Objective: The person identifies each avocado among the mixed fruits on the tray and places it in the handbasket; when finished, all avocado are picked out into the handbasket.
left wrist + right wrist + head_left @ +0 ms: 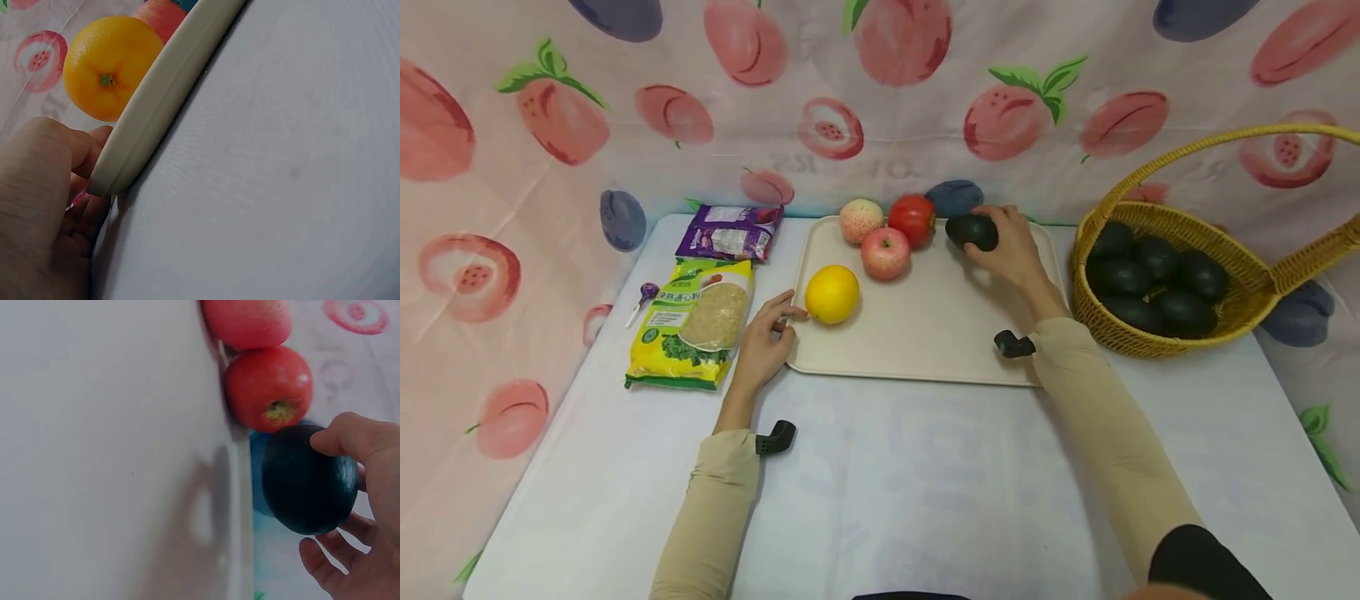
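My right hand (1011,246) grips a dark avocado (972,232) over the back right of a cream tray (917,337). In the right wrist view the thumb presses the avocado's upper side, with other fingers beneath and behind it. Close by sits a red, tomato-like fruit (912,220), beside a pink apple (886,254) and a pale speckled peach (861,221). At the tray's left edge my left hand (765,343) holds the rim, thumb and fingers on either side of it in the left wrist view. An orange (832,294) lies just inside that edge.
On the right stands a yellow wicker basket (1082,304) with a tall handle, holding several avocados (1183,312). Left of the tray lie a yellow food bag (688,325), purple packets (730,233) and a lollipop (645,298). A fruit-print cloth (917,108) hangs behind.
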Action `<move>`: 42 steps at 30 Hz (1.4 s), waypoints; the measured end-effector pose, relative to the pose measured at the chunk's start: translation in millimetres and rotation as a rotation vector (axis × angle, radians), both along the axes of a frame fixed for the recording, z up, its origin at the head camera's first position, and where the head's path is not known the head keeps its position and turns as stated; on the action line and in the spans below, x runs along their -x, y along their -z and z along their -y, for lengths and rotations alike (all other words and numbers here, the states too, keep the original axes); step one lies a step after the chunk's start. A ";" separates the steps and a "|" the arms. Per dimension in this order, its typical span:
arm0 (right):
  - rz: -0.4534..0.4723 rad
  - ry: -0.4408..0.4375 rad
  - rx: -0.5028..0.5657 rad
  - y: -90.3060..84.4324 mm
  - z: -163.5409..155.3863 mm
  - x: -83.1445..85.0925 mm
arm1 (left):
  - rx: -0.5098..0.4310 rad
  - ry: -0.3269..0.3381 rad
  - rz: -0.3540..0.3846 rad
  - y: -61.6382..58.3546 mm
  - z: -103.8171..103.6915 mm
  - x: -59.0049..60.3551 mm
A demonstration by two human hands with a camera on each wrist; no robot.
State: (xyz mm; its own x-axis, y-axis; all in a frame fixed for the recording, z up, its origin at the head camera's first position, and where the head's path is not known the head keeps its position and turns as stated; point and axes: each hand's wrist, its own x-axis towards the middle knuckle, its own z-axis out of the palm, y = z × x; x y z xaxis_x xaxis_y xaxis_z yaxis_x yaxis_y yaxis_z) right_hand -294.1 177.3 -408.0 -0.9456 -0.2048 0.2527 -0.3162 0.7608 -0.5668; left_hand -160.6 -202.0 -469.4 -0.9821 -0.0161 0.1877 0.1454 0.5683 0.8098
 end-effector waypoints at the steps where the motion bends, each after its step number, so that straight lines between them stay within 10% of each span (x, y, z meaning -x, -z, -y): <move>1: -0.015 -0.008 0.004 -1.4 -0.7 -2.9 | -0.002 -0.001 -0.002 0.4 0.0 -0.1; 12: -0.119 -0.031 0.075 -22.0 -10.7 -39.8 | -0.005 -0.002 -0.008 1.3 -0.4 0.6; 21: 0.011 -0.022 0.201 -35.5 -30.5 -67.2 | 0.016 0.000 -0.012 1.2 1.1 0.6; 42: 0.058 0.046 0.110 -50.4 -91.2 -114.6 | -0.003 -0.001 0.011 0.5 0.5 0.6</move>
